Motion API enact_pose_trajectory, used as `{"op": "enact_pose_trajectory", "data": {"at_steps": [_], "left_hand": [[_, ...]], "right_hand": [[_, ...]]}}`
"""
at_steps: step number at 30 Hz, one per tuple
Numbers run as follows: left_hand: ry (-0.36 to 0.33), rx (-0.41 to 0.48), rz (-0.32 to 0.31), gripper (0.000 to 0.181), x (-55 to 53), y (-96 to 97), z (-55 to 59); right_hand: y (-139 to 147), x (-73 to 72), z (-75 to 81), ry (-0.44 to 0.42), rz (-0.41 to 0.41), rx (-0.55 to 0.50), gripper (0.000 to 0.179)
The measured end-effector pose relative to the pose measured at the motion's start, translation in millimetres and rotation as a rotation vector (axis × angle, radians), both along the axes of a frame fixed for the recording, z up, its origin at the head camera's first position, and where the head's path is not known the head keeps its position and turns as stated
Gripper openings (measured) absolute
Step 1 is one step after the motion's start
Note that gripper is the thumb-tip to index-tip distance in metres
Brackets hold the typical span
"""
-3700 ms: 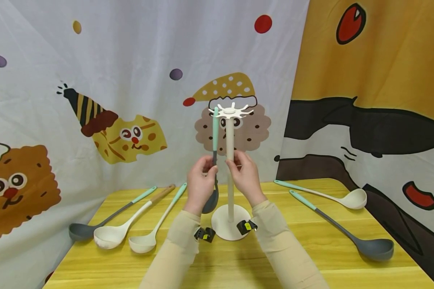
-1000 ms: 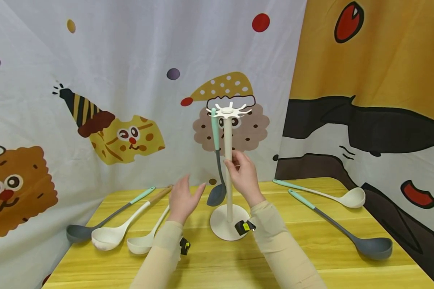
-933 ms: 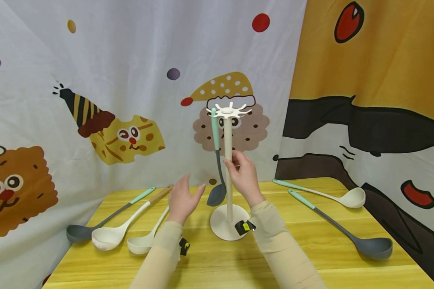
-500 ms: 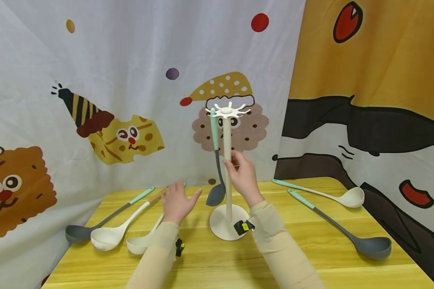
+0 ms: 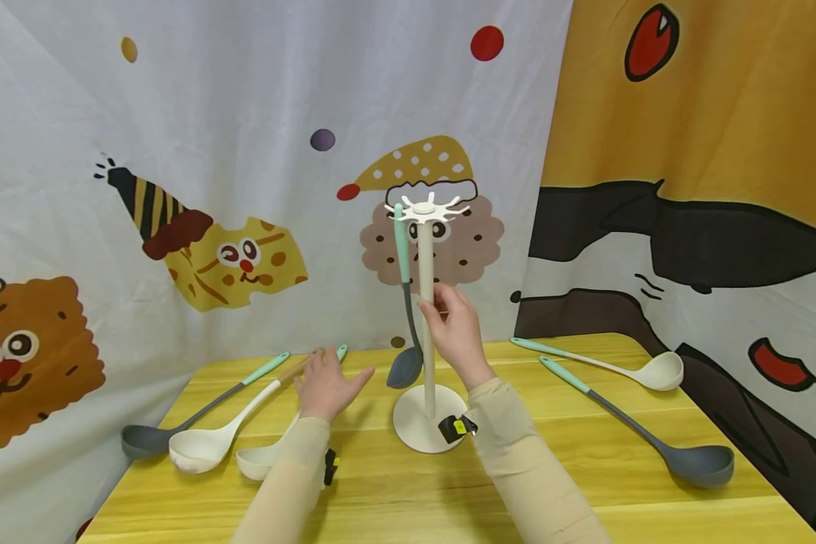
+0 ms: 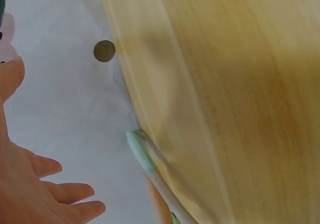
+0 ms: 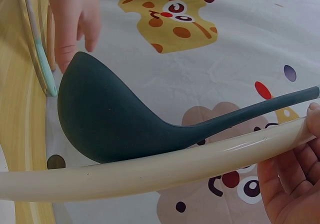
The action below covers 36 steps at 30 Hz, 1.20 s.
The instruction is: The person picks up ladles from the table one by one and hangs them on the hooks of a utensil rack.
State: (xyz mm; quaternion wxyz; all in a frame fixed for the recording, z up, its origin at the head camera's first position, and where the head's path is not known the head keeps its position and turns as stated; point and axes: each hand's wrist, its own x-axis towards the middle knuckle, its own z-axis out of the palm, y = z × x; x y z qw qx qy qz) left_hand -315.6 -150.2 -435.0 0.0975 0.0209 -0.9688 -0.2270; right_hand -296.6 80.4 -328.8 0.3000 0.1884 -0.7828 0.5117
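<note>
Right hand (image 5: pixel 452 330) gripping rack pole (image 5: pixel 426 302) with hung grey ladle (image 5: pixel 405 355); left hand (image 5: pixel 324 387) spread.

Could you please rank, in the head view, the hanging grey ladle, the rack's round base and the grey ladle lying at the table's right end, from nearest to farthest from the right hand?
1. Hanging grey ladle, just left of the right hand.
2. Rack's round base, below the hand.
3. Grey ladle lying at the table's right end, far right.
</note>
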Motion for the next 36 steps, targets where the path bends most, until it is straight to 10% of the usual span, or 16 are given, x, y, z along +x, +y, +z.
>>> {"op": "enact_pose_trajectory", "data": {"at_steps": [36], "left_hand": [[-0.174,-0.113,0.122,0.111,-8.5,-28.0,-10.6]], "right_hand": [[-0.4,0.8,0.1,-0.02,-0.001,0.001,0.02]]}}
